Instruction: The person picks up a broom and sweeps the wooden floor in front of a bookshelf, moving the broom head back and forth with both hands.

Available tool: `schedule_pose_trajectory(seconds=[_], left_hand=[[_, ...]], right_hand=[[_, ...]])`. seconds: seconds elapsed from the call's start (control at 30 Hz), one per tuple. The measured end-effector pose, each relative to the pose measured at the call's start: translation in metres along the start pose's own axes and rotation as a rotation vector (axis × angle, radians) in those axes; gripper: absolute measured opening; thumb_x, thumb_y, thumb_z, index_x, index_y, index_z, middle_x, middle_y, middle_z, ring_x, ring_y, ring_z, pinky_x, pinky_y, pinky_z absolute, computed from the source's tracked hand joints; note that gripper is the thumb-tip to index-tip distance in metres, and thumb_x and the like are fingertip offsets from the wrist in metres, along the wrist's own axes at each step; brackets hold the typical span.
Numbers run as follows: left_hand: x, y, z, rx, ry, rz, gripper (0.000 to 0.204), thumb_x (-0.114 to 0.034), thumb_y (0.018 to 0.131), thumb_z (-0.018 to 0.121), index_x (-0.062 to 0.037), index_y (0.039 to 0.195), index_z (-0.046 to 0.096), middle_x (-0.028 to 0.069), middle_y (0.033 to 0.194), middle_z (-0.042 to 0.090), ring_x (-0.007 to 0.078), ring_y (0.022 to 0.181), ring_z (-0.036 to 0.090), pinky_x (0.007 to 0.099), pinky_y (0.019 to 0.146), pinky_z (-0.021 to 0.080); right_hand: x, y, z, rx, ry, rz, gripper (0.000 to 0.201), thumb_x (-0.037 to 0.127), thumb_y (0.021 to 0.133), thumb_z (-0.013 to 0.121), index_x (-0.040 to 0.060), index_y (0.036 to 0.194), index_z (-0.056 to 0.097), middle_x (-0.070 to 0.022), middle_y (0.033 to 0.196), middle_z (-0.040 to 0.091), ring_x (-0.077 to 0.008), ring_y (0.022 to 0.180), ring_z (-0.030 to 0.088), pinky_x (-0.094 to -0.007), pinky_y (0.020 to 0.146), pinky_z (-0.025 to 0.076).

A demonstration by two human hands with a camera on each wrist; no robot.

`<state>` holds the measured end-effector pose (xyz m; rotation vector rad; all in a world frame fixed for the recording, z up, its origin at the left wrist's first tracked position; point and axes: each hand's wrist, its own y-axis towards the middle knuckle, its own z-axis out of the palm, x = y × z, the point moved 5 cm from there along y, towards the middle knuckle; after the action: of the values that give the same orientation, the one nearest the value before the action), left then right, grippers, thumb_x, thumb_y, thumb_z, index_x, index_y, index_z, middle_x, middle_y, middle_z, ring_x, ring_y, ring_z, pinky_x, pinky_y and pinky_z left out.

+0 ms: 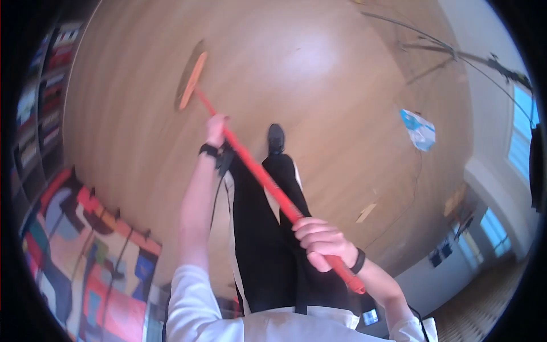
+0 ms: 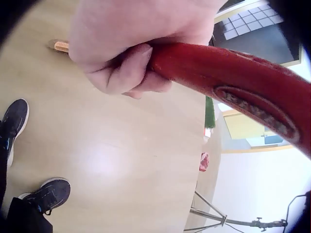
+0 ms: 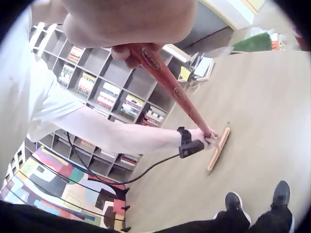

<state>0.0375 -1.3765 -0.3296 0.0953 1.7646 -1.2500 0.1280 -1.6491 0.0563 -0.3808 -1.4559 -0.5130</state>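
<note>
A red pole [image 1: 265, 179] runs diagonally across the head view, ending in an orange broom head [image 1: 194, 80] on the wooden floor at the upper left. The left hand [image 1: 216, 130] grips the pole low, near the head; in the left wrist view that hand [image 2: 131, 43] has its fingers curled round it. The right hand [image 1: 323, 242] wraps round the upper part, close to the pole's end. In the right wrist view the right hand [image 3: 129, 24] holds the pole [image 3: 170, 87], and the broom head [image 3: 219, 149] lies beyond the left hand [image 3: 206, 138].
Shelves with books [image 3: 109, 94] stand along one side, beside a colourful patterned panel [image 1: 117, 302]. A blue and white bag [image 1: 419, 130] lies on the floor at the right, near a tripod [image 1: 456, 54]. The person's shoe [image 1: 276, 138] is on the floor below the pole.
</note>
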Motion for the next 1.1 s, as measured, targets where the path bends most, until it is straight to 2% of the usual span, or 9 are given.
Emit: schedule_pose_trajectory(seconds=[0.07,0.17,0.3,0.4,0.5,0.53,0.6,0.9,1.1], left_hand=[[0.022,0.014,0.008,-0.127,-0.021,-0.260,0.015,-0.015,0.078,0.058,-0.0017,0.075,0.063,0.0063,0.064,0.057,0.0182,0.061,0.055,0.0340,0.052,0.042],[0.013,0.001,0.035,-0.159,-0.005,-0.395,0.015,-0.014,0.081,0.055,0.0002,0.079,0.059,0.0066,0.067,0.057,0.0173,0.054,0.051,0.0357,0.050,0.041],[0.033,-0.006,0.063,-0.180,-0.029,-0.302,0.013,-0.012,0.079,0.055,0.0008,0.076,0.059,0.0064,0.061,0.054,0.0187,0.052,0.051,0.0360,0.047,0.041],[0.031,-0.027,0.089,-0.209,-0.073,-0.294,0.015,-0.007,0.068,0.054,0.0050,0.061,0.059,0.0159,0.055,0.058,0.0265,0.052,0.061,0.0393,0.046,0.044],[0.048,-0.037,0.110,-0.283,0.033,-0.319,0.019,-0.009,0.071,0.054,0.0089,0.066,0.058,0.0264,0.062,0.060,0.0383,0.064,0.065,0.0452,0.057,0.048],[0.092,-0.028,0.120,-0.295,0.014,-0.355,0.021,-0.010,0.072,0.054,0.0113,0.075,0.056,0.0301,0.074,0.062,0.0407,0.075,0.065,0.0458,0.064,0.049],[0.032,-0.064,0.117,-0.124,0.095,-0.433,0.028,-0.011,0.074,0.053,0.0133,0.088,0.052,0.0330,0.084,0.061,0.0423,0.084,0.063,0.0454,0.071,0.050],[0.038,-0.091,0.127,-0.195,0.067,-0.385,0.039,-0.013,0.077,0.052,0.0149,0.103,0.042,0.0351,0.090,0.060,0.0457,0.087,0.061,0.0465,0.076,0.050],[0.026,-0.102,0.108,-0.182,0.077,-0.390,0.043,-0.017,0.078,0.053,0.0142,0.105,0.040,0.0347,0.090,0.060,0.0448,0.085,0.062,0.0470,0.075,0.051]], right_hand=[[-0.006,-0.013,-0.002,0.032,-0.023,0.026,0.025,0.005,0.081,0.047,0.0013,0.056,0.047,-0.0111,0.061,0.052,-0.0289,0.064,0.056,-0.0450,0.077,0.050],[0.002,-0.021,-0.007,0.038,-0.025,0.043,0.025,0.004,0.079,0.048,0.0013,0.055,0.046,-0.0104,0.060,0.051,-0.0280,0.063,0.056,-0.0442,0.075,0.051],[0.016,-0.031,-0.016,-0.059,-0.040,0.049,0.033,0.009,0.084,0.049,0.0022,0.052,0.044,-0.0092,0.056,0.050,-0.0268,0.058,0.055,-0.0440,0.072,0.051],[0.032,-0.038,-0.019,-0.120,-0.101,0.043,0.045,0.020,0.091,0.047,0.0038,0.050,0.042,-0.0067,0.049,0.048,-0.0240,0.050,0.053,-0.0413,0.066,0.051],[0.047,-0.046,-0.021,-0.270,-0.128,0.058,0.043,0.019,0.087,0.048,0.0087,0.047,0.035,-0.0033,0.046,0.044,-0.0193,0.045,0.046,-0.0370,0.059,0.047],[0.052,-0.049,-0.018,-0.249,-0.139,0.055,0.043,0.019,0.087,0.048,0.0087,0.047,0.035,-0.0033,0.046,0.044,-0.0193,0.045,0.046,-0.0370,0.059,0.047],[0.060,-0.056,-0.012,-0.284,-0.178,0.082,0.043,0.019,0.085,0.050,0.0086,0.047,0.034,-0.0035,0.046,0.044,-0.0192,0.045,0.046,-0.0369,0.058,0.047],[0.092,-0.056,0.020,-0.359,-0.287,0.165,0.045,0.022,0.086,0.049,0.0091,0.047,0.032,-0.0032,0.045,0.043,-0.0190,0.046,0.045,-0.0375,0.061,0.047],[0.105,-0.048,0.049,-0.201,-0.372,0.143,0.042,0.021,0.087,0.046,0.0091,0.049,0.034,-0.0046,0.048,0.047,-0.0210,0.048,0.051,-0.0395,0.065,0.049]])
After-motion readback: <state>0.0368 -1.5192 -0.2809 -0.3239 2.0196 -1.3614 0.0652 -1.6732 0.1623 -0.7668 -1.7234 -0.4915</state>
